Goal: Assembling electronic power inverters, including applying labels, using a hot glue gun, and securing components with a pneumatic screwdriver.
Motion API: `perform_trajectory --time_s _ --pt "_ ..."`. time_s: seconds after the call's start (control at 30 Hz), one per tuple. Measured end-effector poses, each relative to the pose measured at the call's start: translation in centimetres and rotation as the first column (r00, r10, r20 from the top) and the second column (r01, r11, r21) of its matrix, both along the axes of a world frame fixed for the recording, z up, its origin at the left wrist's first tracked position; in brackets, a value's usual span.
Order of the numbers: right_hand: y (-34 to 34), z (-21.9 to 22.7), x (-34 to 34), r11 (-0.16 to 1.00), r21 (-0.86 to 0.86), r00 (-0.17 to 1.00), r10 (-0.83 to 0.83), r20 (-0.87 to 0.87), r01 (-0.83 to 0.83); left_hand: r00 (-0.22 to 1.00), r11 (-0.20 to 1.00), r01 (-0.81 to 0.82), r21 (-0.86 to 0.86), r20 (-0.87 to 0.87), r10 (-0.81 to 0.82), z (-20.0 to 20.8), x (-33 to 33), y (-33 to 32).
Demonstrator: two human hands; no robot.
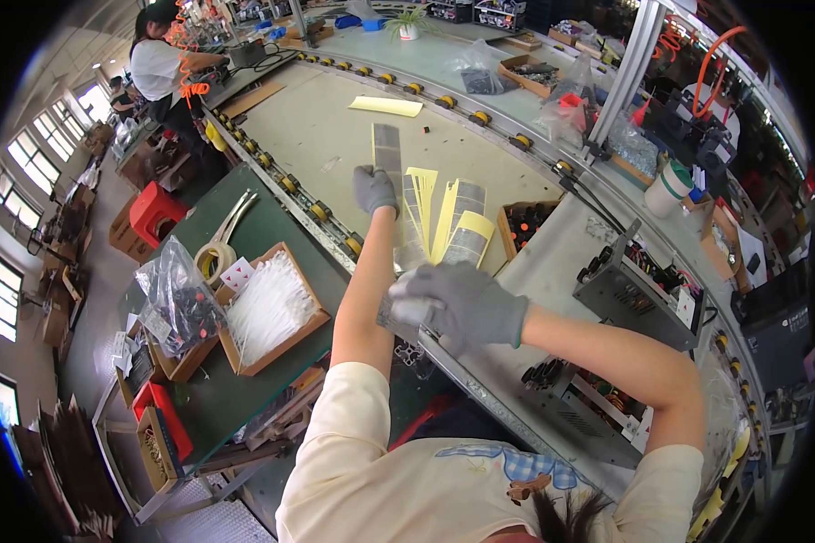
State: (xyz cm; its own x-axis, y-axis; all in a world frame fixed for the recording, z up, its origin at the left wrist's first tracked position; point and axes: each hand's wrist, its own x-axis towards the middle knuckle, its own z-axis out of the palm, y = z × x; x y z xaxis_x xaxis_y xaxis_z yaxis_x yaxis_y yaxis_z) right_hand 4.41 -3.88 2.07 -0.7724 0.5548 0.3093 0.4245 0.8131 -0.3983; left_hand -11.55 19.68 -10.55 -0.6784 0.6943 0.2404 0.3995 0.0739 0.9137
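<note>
My left hand (374, 190), in a grey glove, is closed at the left edge of a long strip of grey labels (387, 145) on the worktop. Beside it, several sheets of grey labels on yellow backing (466, 237) lie fanned out, some curling up. My right hand (471, 303), also gloved in grey, is above the near edge of the worktop, its fingers pointing left. Motion smears those fingers, so whether they hold anything is unclear. A separate yellow backing strip (386, 107) lies farther away.
A roller rail (317, 210) borders the worktop (308, 127). To the left, a green table (231, 398) bears a box of white cable ties (272, 312), tape rolls (213, 260) and a bag of dark parts (183, 303). Metal-cased units (638, 290) stand right. A person (158, 68) works far left.
</note>
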Motion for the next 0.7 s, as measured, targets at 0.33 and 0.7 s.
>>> perform_trajectory --time_s 0.33,0.7 --pt "5.0 7.0 7.8 0.67 0.499 0.833 -0.487 -0.263 0.549 0.516 0.57 0.534 0.624 0.293 -0.805 8.8 7.0 -4.9" --pt "6.4 8.3 12.0 0.35 0.748 0.761 -0.572 -0.306 0.564 -0.01 0.073 0.783 0.618 0.129 -0.992 13.9 13.9 -13.4"
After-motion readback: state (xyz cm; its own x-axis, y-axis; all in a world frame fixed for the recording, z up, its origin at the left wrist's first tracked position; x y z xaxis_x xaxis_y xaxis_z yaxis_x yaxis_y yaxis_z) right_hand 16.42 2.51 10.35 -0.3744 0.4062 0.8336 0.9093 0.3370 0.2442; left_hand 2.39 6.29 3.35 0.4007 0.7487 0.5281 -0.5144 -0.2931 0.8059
